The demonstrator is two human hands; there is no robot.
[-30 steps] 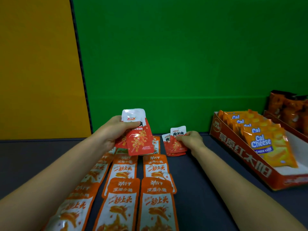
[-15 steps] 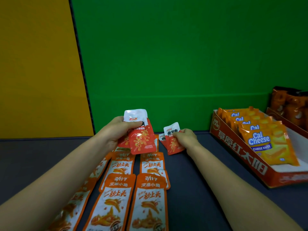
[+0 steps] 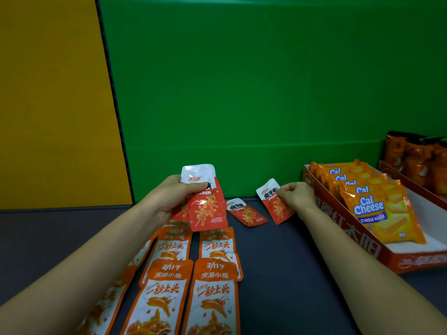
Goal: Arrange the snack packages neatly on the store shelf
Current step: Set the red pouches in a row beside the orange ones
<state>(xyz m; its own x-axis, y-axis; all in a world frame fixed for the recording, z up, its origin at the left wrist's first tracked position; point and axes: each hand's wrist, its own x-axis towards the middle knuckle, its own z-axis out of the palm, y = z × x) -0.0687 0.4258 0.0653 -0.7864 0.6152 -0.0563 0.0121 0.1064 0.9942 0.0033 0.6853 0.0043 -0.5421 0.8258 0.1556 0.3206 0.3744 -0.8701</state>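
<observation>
- Since half a second ago, the right hand (image 3: 294,197) has drawn one small red-and-white foil sachet (image 3: 275,204) off to the right. Its twin, a second red-and-white sachet (image 3: 246,212), is left lying askew on the dark grey shelf surface (image 3: 278,274).
- Nearest the camera, long orange-and-white fish-snack packets (image 3: 212,296) lie in overlapping rows. The left forearm passes just above the leftmost row, so a dropped elbow would likely drag those packets out of line.
- Beyond them, the left hand (image 3: 169,199) grips a fanned stack of red-and-white sachets (image 3: 205,204), thumb across the white tops. The film looks slick and the stack is already splayed. A looser grip could let the lower sachets slide out onto the orange rows.
- The lying sachet sits between the two hands, tilted and apart from any row. It could be overlooked, or nudged further askew if either hand sweeps past.
- The right hand pinches its sachet by the upper edge with curled fingers, the lower corner hanging near the shelf. Such a shallow hold could let it twist or drop.
- Just right of that hand stands a red cardboard display tray (image 3: 348,240) of orange Cal Cheese wafer packs (image 3: 377,211). A wide swing could knock its wall.
- Farthest off, dark orange bags (image 3: 416,158) stand against the green back wall (image 3: 242,93), clear of both hands.
</observation>
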